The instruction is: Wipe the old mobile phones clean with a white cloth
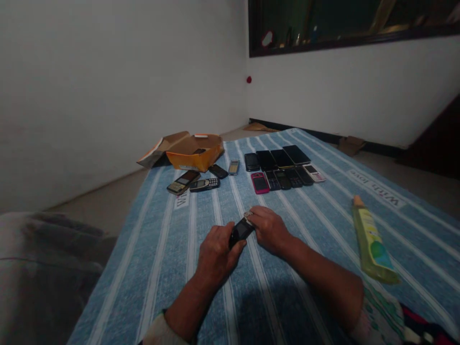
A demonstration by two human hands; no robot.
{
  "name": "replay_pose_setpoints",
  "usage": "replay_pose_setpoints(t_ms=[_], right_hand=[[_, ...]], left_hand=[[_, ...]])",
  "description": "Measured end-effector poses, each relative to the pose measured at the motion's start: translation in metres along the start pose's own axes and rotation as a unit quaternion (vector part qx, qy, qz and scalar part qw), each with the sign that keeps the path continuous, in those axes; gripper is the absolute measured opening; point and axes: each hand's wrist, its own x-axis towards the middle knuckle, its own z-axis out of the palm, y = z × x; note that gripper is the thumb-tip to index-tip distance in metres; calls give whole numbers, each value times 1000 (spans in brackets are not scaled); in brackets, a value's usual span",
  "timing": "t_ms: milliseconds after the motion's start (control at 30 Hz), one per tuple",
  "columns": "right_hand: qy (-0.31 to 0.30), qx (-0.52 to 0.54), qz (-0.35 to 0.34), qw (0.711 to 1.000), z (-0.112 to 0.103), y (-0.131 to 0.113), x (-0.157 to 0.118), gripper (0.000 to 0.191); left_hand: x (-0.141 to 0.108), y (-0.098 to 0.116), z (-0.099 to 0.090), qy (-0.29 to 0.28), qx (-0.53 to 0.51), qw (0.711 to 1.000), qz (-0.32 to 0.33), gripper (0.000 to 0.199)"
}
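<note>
A small dark phone (241, 230) is held at a slant above the striped blue cloth, between both hands. My left hand (218, 249) grips its lower left end, with the thumb along the near edge. At the upper right end of the phone, my right hand (268, 227) has its fingers closed around something small and light-coloured (248, 215), too small to make out. Beyond the hands lie a silver-and-dark phone (183, 182), a dark keypad phone (204, 184), a black phone (218, 171) and a small light phone (234, 166).
Two rows of phones, among them a pink one (260, 183) and a white one (314, 173), lie at the back right. An open orange box (194, 160) stands at the back left. A bottle of yellow-green liquid (373, 244) lies on the right.
</note>
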Motion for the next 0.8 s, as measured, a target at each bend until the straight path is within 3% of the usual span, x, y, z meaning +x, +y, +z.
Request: replay_pose_setpoints(t_ms=[133, 233, 433, 667, 800], right_hand=[[-31, -1, 10, 999, -3, 3, 1, 24], [-66, 17, -27, 997, -4, -1, 3, 20], [-113, 31, -74, 990, -5, -2, 9, 16], [-142, 31, -13, 989, -14, 6, 14, 23], [-169, 28, -12, 985, -17, 4, 21, 22]], left_hand=[[3, -2, 4, 2, -4, 1000, 0, 44], [5, -6, 9, 9, 18, 1000, -6, 51], [9, -10, 13, -23, -35, 999, -4, 37], [15, -5, 11, -30, -80, 996, -39, 38], [16, -1, 10, -23, -85, 995, -40, 37]])
